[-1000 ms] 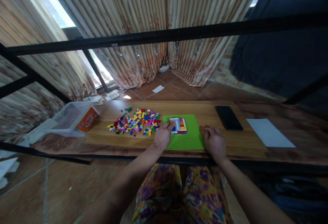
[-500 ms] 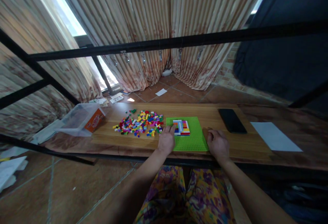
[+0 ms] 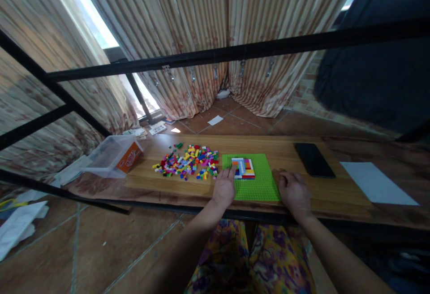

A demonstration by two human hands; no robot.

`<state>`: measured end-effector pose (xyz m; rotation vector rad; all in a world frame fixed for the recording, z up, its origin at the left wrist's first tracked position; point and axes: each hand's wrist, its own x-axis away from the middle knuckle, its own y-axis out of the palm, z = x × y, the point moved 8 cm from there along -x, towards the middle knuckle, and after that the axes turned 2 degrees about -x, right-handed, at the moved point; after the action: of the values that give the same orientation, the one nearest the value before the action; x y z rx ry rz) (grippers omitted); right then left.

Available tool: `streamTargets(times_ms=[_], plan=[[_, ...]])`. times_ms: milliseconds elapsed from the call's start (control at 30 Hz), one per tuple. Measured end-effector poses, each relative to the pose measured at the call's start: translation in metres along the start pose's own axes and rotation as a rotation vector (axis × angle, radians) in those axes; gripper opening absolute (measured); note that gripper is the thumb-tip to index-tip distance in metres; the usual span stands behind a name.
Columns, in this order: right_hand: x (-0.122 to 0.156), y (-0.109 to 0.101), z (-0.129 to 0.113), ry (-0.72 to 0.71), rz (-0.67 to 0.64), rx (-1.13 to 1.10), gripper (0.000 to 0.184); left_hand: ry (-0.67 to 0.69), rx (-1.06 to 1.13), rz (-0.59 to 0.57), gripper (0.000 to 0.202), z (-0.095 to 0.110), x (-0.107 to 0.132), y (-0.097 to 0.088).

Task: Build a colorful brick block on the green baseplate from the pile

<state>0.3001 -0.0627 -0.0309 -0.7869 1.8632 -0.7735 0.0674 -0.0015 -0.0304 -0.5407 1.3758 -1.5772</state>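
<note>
A green baseplate [image 3: 258,188] lies on the wooden board, carrying a low, flat block of building bricks [image 3: 247,168] in white, light blue, red, yellow and orange. My left hand [image 3: 224,188] rests over the plate's left edge. Its fingers are stretched forward, with the tips at the left side of the brick block. At the plate's right edge, my right hand [image 3: 294,194] lies on the board with fingers curled in; whatever they may hold is hidden. Left of the plate spreads a pile of loose coloured bricks [image 3: 190,162].
A clear plastic box [image 3: 107,155] with an orange label stands at the far left. On the right lie a black phone [image 3: 314,159] and a white sheet of paper [image 3: 378,183]. A black metal bar [image 3: 215,55] crosses beyond the table, before the curtains [image 3: 188,20].
The whole view has shifted slightly, so the table things appear farther right. Both hands keep nearly the same places beside the baseplate; the left fingers look a little straighter.
</note>
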Motion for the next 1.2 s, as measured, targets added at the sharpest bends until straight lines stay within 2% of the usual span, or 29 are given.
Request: streamTargets(times_ms=[400, 600, 800, 933, 1033, 1200], plan=[[0.0, 0.001, 0.001, -0.011, 0.009, 0.025, 0.028, -0.016, 0.191, 0.057, 0.057, -0.006, 0.003, -0.003], [0.001, 0.001, 0.001, 0.0, -0.005, 0.031, 0.028, -0.071, 0.269, 0.109, 0.063, -0.011, 0.006, -0.005], [0.0, 0.0, 0.001, 0.005, -0.004, 0.039, 0.028, -0.076, 0.317, 0.144, 0.059, -0.014, 0.006, -0.004], [0.0, -0.001, 0.0, 0.0, -0.012, 0.033, 0.028, -0.045, 0.375, 0.224, 0.052, -0.016, 0.009, -0.014], [0.001, -0.001, 0.0, 0.002, -0.01, 0.031, 0.028, -0.08, 0.381, 0.322, 0.046, -0.031, 0.013, -0.029], [0.002, 0.0, 0.001, -0.017, 0.01, 0.04, 0.027, -0.261, 0.248, 0.442, 0.032, -0.088, 0.012, -0.06]])
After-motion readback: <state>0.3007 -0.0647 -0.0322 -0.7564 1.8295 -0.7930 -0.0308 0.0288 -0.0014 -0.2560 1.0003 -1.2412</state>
